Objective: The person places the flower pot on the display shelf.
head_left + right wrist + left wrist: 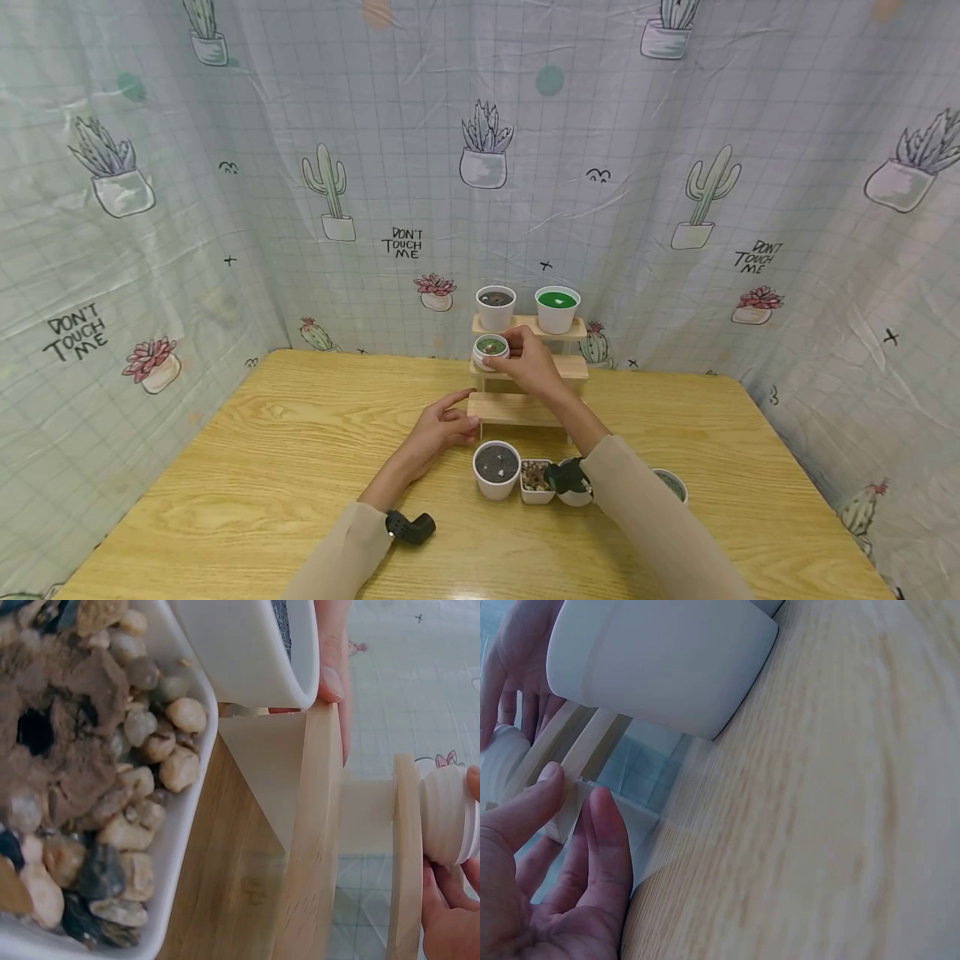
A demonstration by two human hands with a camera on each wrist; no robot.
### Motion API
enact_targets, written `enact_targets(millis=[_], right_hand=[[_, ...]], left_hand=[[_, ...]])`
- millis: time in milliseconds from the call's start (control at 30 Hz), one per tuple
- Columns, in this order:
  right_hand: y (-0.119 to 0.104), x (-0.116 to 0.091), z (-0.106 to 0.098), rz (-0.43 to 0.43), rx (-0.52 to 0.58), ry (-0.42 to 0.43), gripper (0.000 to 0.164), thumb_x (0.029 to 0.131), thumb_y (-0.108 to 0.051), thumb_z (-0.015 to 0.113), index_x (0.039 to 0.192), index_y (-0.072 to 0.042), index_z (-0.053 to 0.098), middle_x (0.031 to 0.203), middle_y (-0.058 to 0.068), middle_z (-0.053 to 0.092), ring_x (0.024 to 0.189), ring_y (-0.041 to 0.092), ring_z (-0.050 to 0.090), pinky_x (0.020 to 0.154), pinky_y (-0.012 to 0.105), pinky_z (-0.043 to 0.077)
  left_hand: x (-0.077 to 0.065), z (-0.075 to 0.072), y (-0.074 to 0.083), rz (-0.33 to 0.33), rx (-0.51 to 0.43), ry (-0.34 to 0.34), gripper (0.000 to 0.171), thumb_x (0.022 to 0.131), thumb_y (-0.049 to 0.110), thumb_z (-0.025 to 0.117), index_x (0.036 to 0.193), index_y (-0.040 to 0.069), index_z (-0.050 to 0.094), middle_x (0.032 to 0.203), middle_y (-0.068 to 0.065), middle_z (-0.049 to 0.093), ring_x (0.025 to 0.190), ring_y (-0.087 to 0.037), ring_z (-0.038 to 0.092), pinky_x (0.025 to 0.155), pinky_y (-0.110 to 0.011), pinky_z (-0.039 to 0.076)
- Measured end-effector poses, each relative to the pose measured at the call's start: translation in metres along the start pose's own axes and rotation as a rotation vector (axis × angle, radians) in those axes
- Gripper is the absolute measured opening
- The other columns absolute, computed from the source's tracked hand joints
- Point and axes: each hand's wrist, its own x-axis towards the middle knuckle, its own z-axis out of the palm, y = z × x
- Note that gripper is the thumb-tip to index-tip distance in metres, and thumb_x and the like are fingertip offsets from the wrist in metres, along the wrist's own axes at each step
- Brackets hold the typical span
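1 small white pot [480, 357] sits on the left end of the middle step [572, 367]; I have the right hand [534, 364], nearer, gripping it from its right, left hand [435, 432] pinching the bottom step [517, 407].

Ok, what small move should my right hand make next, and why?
Probably ease your right hand off the small round ribbed white pot: its base appears to meet the pale wooden middle shelf, and your left hand holds the left end of the pale wooden bottom shelf, which should help steady it.
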Motion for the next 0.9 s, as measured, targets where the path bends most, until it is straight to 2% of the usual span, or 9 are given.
enact_targets(millis=[467, 900], right_hand=[[-0.001, -0.005, -0.004, 0.022, -0.005, -0.018, 0.062, 0.087, -0.019, 0.084, 0.136, -0.005, 0.049, 0.136, 0.018, 0.061, 0.124, 0.033, 0.064, 0.11, 0.045, 0.053], [-0.006, -0.022, -0.027, 0.03, 0.005, -0.033, 0.065, 0.087, -0.018, 0.082, 0.138, 0.001, 0.046, 0.138, 0.025, 0.058, 0.131, 0.041, 0.059, 0.115, 0.05, 0.049]], left_hand=[[-0.001, 0.0, -0.001, 0.008, -0.011, -0.007, 0.069, 0.099, 0.007, 0.068, 0.16, 0.008, 0.035, 0.098, -0.005, 0.072, 0.086, -0.014, 0.07, 0.081, -0.029, 0.063], [-0.001, 0.0, 0.0, -0.002, 0.001, -0.011, 0.071, 0.099, 0.009, 0.069, 0.161, 0.009, 0.034, 0.096, -0.002, 0.072, 0.085, -0.013, 0.07, 0.08, -0.027, 0.063]])
